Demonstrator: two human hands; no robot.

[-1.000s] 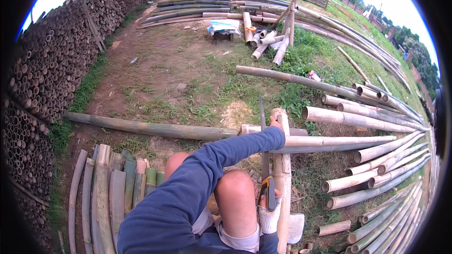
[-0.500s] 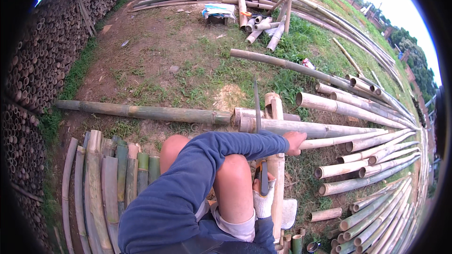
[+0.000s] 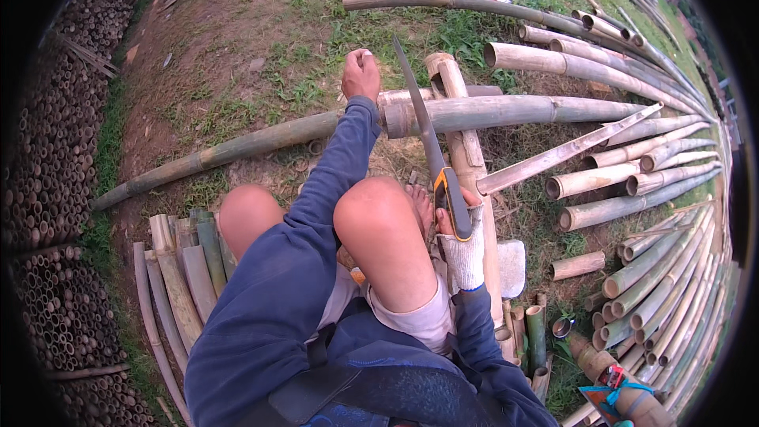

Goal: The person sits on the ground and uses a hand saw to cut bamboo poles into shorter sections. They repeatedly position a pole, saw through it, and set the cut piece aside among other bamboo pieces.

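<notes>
My gloved right hand (image 3: 464,249) is closed round the yellow-and-black handle of a hand saw (image 3: 428,136). The saw's blade slants up and left across a thick bamboo pole (image 3: 514,113), close to its cut end; I cannot tell whether it touches. That pole rests across a bamboo stand (image 3: 466,154). My bare left hand (image 3: 361,75) is reached out past the pole's end, fingers curled in; whatever they may hold is hidden. Beneath that forearm runs a long greenish bamboo pole (image 3: 221,154).
Cut bamboo lengths (image 3: 186,277) lie at my left, beside tall stacks of bamboo (image 3: 51,182). Many poles (image 3: 585,75) fan out at the right. A pale bamboo strip (image 3: 569,149) leans against the stand. A short bamboo piece (image 3: 577,266) lies on the grass.
My left hand has left the right side of the stand and swung forward and left, past the pole's cut end. The saw now leans left in my right hand. The view has shifted downward.
</notes>
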